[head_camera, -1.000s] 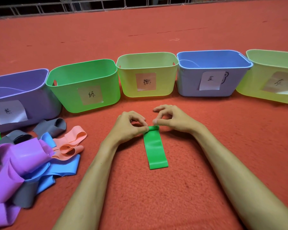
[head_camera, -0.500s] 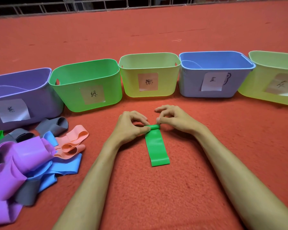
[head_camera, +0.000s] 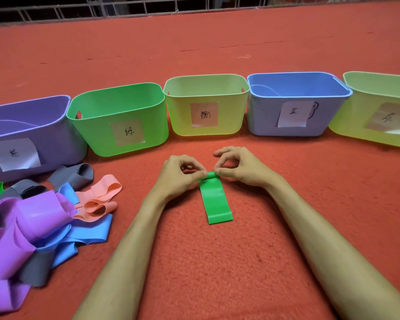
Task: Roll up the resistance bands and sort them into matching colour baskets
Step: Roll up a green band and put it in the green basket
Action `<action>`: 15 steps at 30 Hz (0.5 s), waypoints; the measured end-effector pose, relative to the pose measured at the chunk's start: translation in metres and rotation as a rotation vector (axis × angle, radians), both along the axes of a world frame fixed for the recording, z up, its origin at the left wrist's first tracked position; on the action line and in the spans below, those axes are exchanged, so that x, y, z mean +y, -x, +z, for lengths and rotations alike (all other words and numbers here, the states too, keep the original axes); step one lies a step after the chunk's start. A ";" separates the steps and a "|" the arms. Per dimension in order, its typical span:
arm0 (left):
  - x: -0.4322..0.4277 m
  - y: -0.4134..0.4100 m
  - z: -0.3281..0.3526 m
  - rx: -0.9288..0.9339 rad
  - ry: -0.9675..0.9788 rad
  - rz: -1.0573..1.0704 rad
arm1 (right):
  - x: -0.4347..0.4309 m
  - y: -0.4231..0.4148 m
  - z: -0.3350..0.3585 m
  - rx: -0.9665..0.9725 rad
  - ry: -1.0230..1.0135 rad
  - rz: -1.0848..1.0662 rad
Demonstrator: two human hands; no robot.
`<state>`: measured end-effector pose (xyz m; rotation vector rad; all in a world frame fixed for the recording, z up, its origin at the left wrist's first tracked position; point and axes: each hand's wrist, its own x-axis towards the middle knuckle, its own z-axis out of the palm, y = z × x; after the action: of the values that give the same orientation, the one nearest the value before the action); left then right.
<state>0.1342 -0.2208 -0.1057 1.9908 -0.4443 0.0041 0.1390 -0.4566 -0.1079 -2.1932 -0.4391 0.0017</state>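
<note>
Two hands pinch the rolled far end of the green band (head_camera: 216, 199), lying flat mid-carpet (head_camera: 194, 262); left hand (head_camera: 178, 176) and right hand (head_camera: 240, 169) hold it with curled fingers (head_camera: 200, 174); roll tightly toward the carpet's near edge, sides aligned.

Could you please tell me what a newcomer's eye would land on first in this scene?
A row of labelled baskets spans the red carpet, from the purple basket at left past the green basket to the blue basket at right. In front, at centre, the left grip and right grip pinch the rolled far end of the green band. A tangled pile of bands lies at lower left.
</note>
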 end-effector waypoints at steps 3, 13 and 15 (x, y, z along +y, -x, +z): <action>0.000 -0.002 -0.001 -0.003 -0.006 0.038 | 0.001 0.001 0.001 0.002 0.003 0.007; 0.005 -0.003 0.001 0.019 -0.055 -0.051 | 0.000 0.003 0.006 0.016 0.013 0.021; 0.006 -0.003 0.003 0.015 -0.077 -0.064 | -0.001 0.004 0.007 0.026 0.019 0.034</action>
<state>0.1370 -0.2147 -0.1026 2.0496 -0.5057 -0.0688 0.1350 -0.4571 -0.1008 -2.2014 -0.4632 0.0527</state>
